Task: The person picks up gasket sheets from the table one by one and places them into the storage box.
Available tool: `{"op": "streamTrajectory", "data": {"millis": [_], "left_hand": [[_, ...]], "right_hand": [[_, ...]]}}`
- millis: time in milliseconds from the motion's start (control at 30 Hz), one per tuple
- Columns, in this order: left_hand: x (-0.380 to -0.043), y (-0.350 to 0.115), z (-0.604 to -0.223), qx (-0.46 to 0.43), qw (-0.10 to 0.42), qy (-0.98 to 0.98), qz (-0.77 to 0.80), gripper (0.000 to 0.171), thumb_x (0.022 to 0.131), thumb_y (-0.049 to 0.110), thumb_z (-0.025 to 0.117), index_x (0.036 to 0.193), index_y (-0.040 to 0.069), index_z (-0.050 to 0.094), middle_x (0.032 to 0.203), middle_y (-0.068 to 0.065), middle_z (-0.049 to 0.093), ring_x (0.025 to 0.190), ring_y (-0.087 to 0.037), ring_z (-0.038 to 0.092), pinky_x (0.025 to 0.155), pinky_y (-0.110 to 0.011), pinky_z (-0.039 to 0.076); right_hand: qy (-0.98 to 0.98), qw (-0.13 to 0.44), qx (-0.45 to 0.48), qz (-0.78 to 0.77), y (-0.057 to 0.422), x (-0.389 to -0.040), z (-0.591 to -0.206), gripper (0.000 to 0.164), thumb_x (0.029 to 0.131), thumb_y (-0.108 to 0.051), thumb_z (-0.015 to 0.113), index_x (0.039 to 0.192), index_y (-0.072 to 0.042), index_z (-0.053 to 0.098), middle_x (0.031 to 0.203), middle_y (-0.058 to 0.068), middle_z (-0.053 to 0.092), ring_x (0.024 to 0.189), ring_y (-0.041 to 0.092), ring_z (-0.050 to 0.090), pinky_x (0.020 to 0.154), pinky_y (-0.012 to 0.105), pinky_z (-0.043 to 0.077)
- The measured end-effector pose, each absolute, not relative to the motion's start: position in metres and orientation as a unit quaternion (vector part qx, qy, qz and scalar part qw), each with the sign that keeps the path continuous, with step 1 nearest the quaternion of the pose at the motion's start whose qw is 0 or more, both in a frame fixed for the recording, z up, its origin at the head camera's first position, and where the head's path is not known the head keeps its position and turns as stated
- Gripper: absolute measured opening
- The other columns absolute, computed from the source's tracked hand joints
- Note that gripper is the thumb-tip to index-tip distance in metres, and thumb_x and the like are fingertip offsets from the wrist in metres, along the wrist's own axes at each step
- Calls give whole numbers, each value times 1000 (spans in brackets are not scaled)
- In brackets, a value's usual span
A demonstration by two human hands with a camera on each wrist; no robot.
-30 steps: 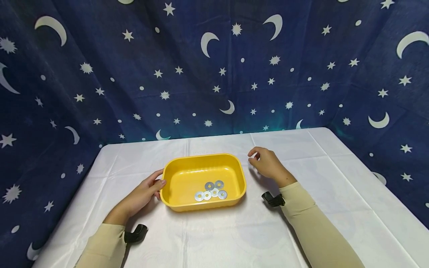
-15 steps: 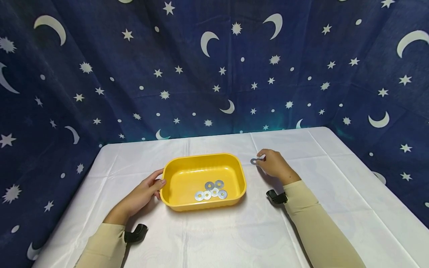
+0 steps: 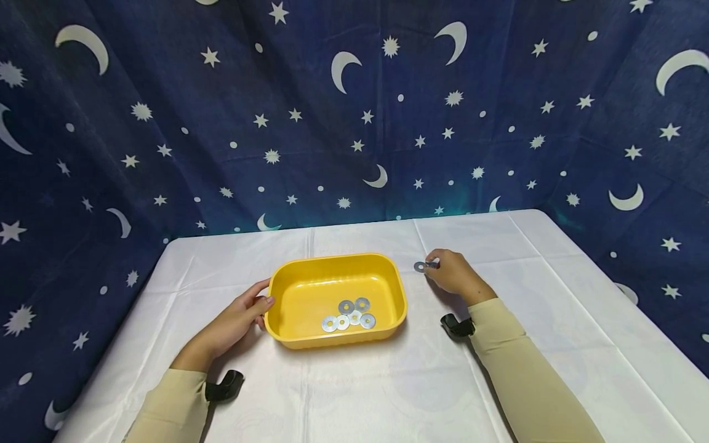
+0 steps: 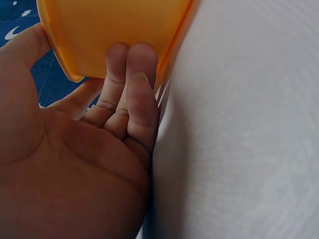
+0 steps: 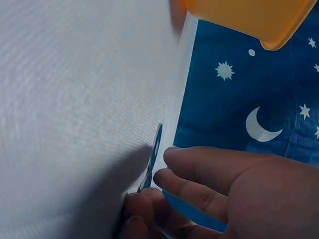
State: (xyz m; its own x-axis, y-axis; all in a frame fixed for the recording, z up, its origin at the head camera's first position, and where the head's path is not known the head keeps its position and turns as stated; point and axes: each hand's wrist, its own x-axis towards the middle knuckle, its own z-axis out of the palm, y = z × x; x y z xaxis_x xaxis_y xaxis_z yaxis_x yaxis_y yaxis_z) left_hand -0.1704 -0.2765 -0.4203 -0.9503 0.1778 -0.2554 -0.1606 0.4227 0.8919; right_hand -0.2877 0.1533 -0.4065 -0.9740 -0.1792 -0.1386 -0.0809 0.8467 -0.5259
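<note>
In the head view a yellow plastic tray (image 3: 299, 295) stands on the table with several flat metal washers (image 3: 346, 307) in its front right part. At its left end my left hand (image 3: 235, 319) grips the wall, thumb over the rim and fingers against the outside. Right of the tray lies a washer (image 3: 416, 267). Beside it, the thumb and curled fingers of my right hand (image 3: 455, 274) pinch a second washer (image 3: 433, 264), mostly covered by the fingers. From the right wrist, that first washer (image 5: 155, 142) shows nearly edge-on beyond the fingertips.
A white cloth (image 3: 360, 394) with fold lines covers the table (image 3: 554, 344). Dark blue fabric (image 3: 310, 80) printed with moons and stars hangs behind and along both sides. Both wrists bear a black camera mount (image 3: 226, 386).
My right hand has moved a little right, exposing the washers it had covered, and its fingers have lowered slightly over the second one. My left hand and the tray have stayed put.
</note>
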Motion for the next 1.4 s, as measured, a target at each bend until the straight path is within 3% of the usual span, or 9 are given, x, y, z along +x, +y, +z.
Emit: {"op": "streamTrajectory", "data": {"millis": [233,767,1067,1400], "left_hand": [[-170,-277,-420,3,158,829,536,61,105,40,49,157,19,26,108,-13,58,82,-17,57,91,-25,40],[-170,-277,-420,13,156,828,539,60,105,37,48,157,16,27,104,-12,58,80,-18,57,90,-23,41],[-170,-277,-420,12,157,827,539,60,105,38,48,157,16,27,105,-12,58,81,-17,57,89,-22,41],[-171,-276,-419,2,157,835,528,62,105,41,48,157,17,26,109,-13,58,83,-18,57,94,-27,39]], "right_hand": [[957,85,-75,-266,152,-288,-408,23,95,-14,63,112,1,66,103,18,69,89,27,61,86,45,52],[963,58,-88,-248,157,-288,-409,26,93,-2,57,116,6,65,115,26,68,110,39,63,99,54,49],[966,64,-68,-242,159,-289,-411,23,92,-5,59,113,4,64,110,25,68,99,35,62,92,51,50],[969,65,-59,-231,159,-289,-407,20,89,-9,58,106,1,62,79,12,58,76,26,53,73,39,45]]}}
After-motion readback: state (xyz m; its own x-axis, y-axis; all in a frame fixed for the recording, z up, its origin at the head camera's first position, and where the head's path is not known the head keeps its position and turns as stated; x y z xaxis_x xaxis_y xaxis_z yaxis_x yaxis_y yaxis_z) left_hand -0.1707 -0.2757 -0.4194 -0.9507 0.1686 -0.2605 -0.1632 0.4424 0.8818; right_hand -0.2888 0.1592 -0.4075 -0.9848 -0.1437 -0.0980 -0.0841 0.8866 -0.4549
